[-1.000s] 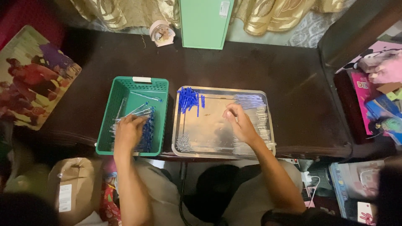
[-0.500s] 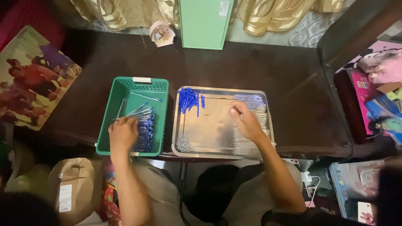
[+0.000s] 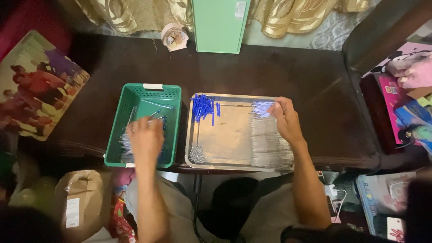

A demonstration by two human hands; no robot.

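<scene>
Two hands work apart: left hand point(image 3: 145, 137), fingers curled, grip unclear, over pens in the basket point(image 3: 118, 121); right hand point(image 3: 284, 118) pinches refills point(image 3: 269, 141) on the tray point(image 3: 234, 98). Loose refills may roll or scatter.

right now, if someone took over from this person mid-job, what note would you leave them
Left hand: inside the green plastic basket, over loose pens; grip unclear.
Right hand: on the clear pen barrels at the right of the shiny metal tray; grip unclear.
Tray also holds blue pen caps top left and small clear parts bottom left.
Done: some pens lie in the basket.
Left: many barrels and caps remain on the tray.
</scene>
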